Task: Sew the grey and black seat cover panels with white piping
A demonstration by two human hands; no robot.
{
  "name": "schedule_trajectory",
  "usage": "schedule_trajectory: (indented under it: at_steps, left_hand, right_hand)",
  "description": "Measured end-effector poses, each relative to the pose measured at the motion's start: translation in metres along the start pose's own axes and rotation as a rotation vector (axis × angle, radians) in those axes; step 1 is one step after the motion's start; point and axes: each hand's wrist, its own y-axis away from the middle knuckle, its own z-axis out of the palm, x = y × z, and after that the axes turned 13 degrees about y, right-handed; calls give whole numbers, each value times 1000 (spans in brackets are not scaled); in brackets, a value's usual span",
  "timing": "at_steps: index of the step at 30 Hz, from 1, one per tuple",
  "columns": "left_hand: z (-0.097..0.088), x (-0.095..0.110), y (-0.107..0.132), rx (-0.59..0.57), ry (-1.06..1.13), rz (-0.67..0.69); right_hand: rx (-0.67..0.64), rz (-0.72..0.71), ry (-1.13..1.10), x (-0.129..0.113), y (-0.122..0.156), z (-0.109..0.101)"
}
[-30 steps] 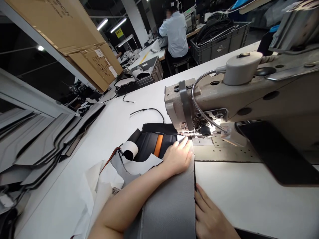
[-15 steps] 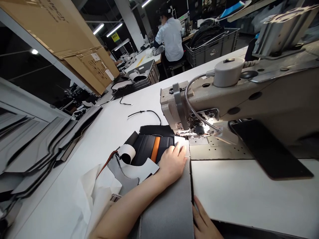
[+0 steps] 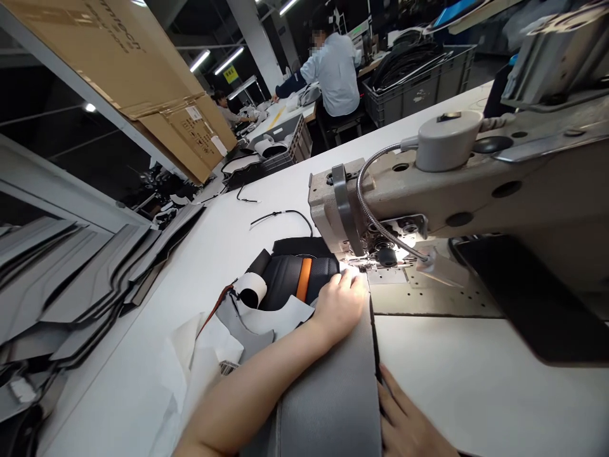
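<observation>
My left hand [image 3: 340,306] lies on a long grey fabric panel [image 3: 333,393], its palm down and fingers stretched toward the lit needle area of a sewing machine [image 3: 390,190]. The panel's far end reaches the presser foot. At the panel's right edge is my right hand [image 3: 406,412], with fingers extended and some tips hidden at the edge. Left of my left hand, black quilted material with an orange stripe [image 3: 303,279] is joined to pale curved pieces [image 3: 280,317]. A white sheet with a barcode label [image 3: 228,367] lies beside my left forearm.
A dark phone [image 3: 533,298] rests by the machine bed at right. Thin black cords [image 3: 285,213] lie behind the work. Stacked grey panels [image 3: 85,273] line the left side. Cardboard boxes [image 3: 137,76] stand beyond. A seated person [image 3: 335,73] works near a grey crate [image 3: 423,79].
My left fingertips are slightly closer to the presser foot and cover more of the panel's end. The view has shifted a little. In the background, the seated person's arm now reaches left.
</observation>
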Motion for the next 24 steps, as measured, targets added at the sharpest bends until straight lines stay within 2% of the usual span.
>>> schedule_trajectory:
  at_steps: [4, 7, 9, 12, 15, 24]
  left_hand:
    - [-11, -11, 19, -120, 89, 145]
    - [-10, -15, 34, -124, 154, 111]
    - [-5, -14, 35, -67, 184, 94]
    - [3, -11, 27, 80, 245, 95]
    - [8, -10, 19, 193, 308, 121]
    - [6, -12, 17, 212, 336, 113]
  right_hand:
    - [-27, -53, 47, 10, -7, -2]
    - [-65, -99, 60, 19, -18, -12]
    - [-158, -132, 61, 28, -27, -21]
    - [-278, -197, 72, 45, -40, -31]
    - [-292, -244, 59, 63, -47, -31]
    - [-345, -189, 216, 107, -71, -1]
